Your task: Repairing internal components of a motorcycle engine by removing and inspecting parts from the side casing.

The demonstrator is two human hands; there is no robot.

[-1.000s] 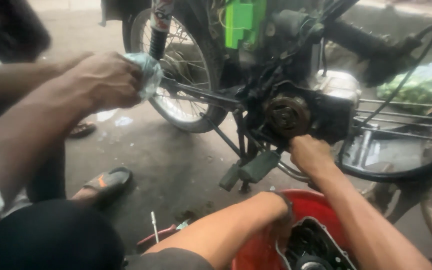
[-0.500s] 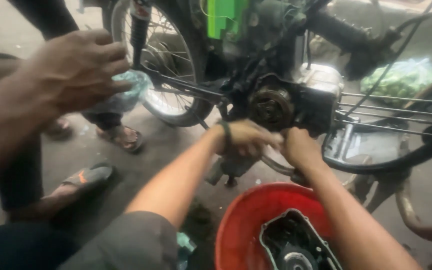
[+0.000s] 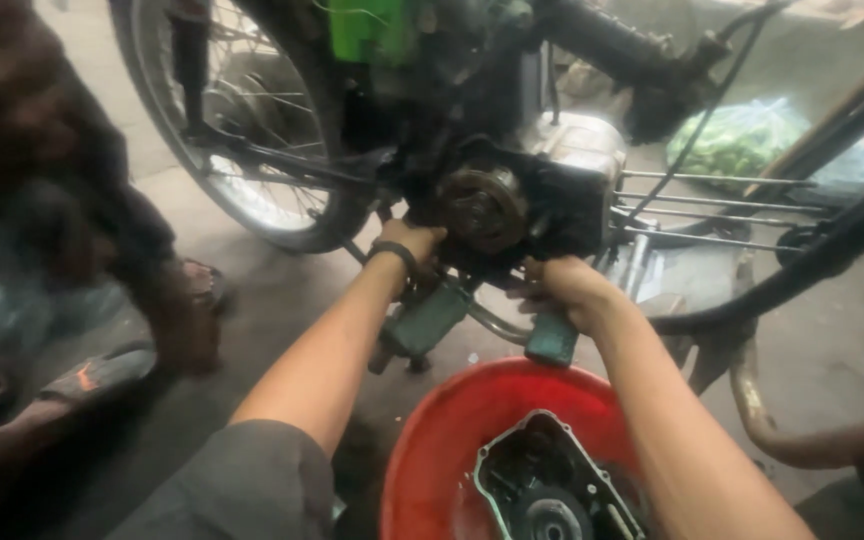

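Since half a second ago both hands have settled lower on the engine, and the other person's raised hand at ten o'clock has dropped out of its earlier spot, leaving only a dark blurred arm [image 3: 62, 200] at nine o'clock; in the head view the left hand [image 3: 414, 243], a dark band at its wrist, presses against the lower left of the engine case [image 3: 512, 205], fingers curled behind it so its grip looks closed on the case edge, though what exactly it pinches is hidden; the right hand [image 3: 564, 290] is closed around a part under the case at five o'clock from the round rusty rotor [image 3: 482, 207]; a green foot peg [image 3: 552, 340] sits just below that hand, another green peg [image 3: 427, 322] lies at seven o'clock from the rotor; a red basin [image 3: 442, 450] at six o'clock holds a removed engine cover [image 3: 552, 490]; the spoked rear wheel [image 3: 252, 130] stands at ten o'clock; a bag of greens [image 3: 737, 140] lies at two o'clock; a sandalled foot [image 3: 92, 375] rests on the floor at eight o'clock.
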